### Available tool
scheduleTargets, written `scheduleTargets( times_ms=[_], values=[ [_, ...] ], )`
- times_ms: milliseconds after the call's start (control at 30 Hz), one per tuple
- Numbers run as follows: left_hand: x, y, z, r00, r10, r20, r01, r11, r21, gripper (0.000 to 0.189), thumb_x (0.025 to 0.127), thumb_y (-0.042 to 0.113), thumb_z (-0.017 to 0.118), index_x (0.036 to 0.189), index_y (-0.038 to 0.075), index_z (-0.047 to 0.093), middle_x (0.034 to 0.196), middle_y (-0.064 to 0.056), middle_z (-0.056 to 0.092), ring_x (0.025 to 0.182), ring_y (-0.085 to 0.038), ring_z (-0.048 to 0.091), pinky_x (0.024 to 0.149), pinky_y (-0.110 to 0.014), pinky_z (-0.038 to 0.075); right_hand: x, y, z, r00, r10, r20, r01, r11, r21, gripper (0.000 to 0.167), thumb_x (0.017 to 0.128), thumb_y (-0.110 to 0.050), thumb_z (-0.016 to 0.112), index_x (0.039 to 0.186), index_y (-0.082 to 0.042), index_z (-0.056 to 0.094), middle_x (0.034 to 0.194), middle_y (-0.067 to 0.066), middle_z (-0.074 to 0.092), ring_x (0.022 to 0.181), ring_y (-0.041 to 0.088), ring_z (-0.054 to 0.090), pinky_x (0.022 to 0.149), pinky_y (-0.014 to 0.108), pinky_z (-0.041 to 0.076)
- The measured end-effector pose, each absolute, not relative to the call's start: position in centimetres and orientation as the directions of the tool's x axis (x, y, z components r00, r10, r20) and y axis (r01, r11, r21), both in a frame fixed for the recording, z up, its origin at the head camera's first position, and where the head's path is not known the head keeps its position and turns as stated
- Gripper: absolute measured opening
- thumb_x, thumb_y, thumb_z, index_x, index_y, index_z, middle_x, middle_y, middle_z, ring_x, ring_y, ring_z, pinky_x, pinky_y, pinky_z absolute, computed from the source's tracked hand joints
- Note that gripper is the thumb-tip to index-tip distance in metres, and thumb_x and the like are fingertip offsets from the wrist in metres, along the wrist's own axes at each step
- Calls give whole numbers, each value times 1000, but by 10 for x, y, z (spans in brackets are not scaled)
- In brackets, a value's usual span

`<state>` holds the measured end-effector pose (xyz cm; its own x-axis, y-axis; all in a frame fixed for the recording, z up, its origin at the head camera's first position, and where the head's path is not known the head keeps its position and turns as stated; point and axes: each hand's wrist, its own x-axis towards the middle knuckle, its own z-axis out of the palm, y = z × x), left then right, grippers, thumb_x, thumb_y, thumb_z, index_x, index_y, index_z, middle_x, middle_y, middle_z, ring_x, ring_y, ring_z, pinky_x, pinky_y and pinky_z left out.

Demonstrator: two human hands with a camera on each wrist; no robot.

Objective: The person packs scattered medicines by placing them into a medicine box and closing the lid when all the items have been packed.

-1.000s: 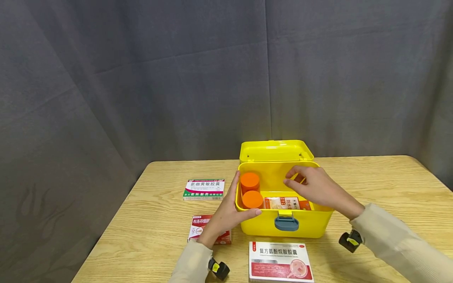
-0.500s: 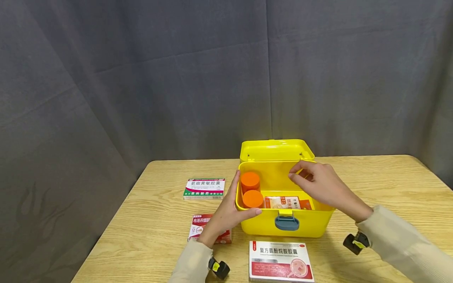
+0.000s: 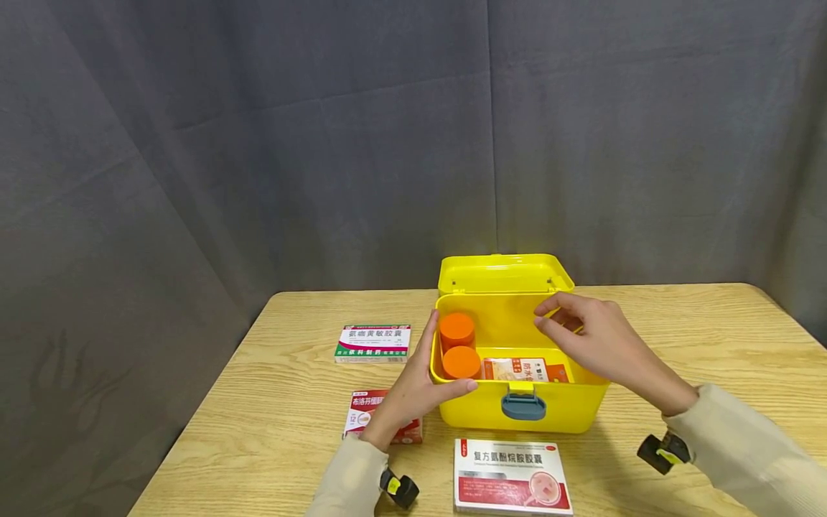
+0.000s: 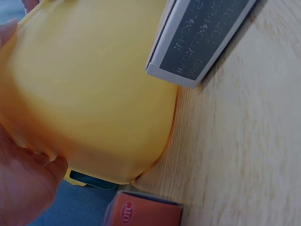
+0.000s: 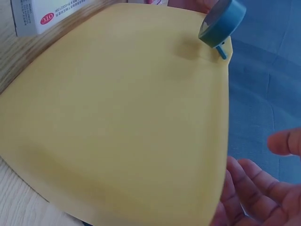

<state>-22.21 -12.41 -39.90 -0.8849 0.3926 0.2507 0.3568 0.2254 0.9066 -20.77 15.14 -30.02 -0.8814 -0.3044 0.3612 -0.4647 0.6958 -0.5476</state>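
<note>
A yellow medicine box (image 3: 472, 413) stands with its lid (image 3: 500, 274) tipped back and a grey latch (image 3: 524, 407) on its front. My left hand (image 3: 413, 384) holds the box at its left end, thumb along the front rim and fingers up the side. Over the right part of the box hovers my right hand (image 3: 591, 334), fingers loosely bent and thumb apart, with nothing between them. Inside sit two orange-capped containers: a rear one (image 3: 456, 329) and a front one (image 3: 461, 363). A bandage packet (image 3: 517, 369) lies on the box floor beside an orange packet (image 3: 557, 373), partly hidden.
Three medicine cartons lie on the wooden table (image 3: 258, 431). The green and white one (image 3: 372, 343) is at the back left. A red one (image 3: 363, 413) is partly behind my left forearm. A white and red one (image 3: 512, 477) lies before the box. Grey curtain (image 3: 362, 143) hangs behind.
My right hand has shifted right across the box opening, drawing back from over the packets. The left hand and the cartons have stayed where they were.
</note>
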Motion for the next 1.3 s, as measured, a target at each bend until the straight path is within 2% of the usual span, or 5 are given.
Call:
scheduleTargets(
  times_ms=[467,700,900,1300],
  values=[
    [-223,-124,-399,-884,404,235,345,225,911,108,81,37,76,156,34,-3,157,13,17,136,-14,34,106,-43,36,-195,157,-298,-868,-278,412,-482,674,-560,20,94,-23,64,105,-7,68,92,1,68,77,15,62,68,28,54],
    [-219,-124,-387,-881,424,210,327,224,918,109,82,27,75,156,24,-5,160,0,14,138,-23,32,107,-47,34,-187,162,-295,-857,-251,450,-491,665,-563,21,94,-22,65,108,-8,69,97,1,70,82,17,63,67,25,54],
    [-204,-123,-364,-875,435,212,328,210,921,108,83,28,74,156,13,-4,159,-9,16,137,-26,33,107,-47,34,-181,166,-296,-851,-237,469,-495,661,-564,21,93,-21,66,109,-8,70,99,1,70,82,16,63,66,23,53],
    [-204,-123,-364,-869,443,221,335,198,921,107,84,29,74,156,14,-4,159,-8,17,136,-26,36,107,-45,34,-166,170,-296,-840,-236,488,-510,651,-563,20,91,-16,68,110,-10,69,92,-6,68,81,8,61,65,22,53]
  ],
)
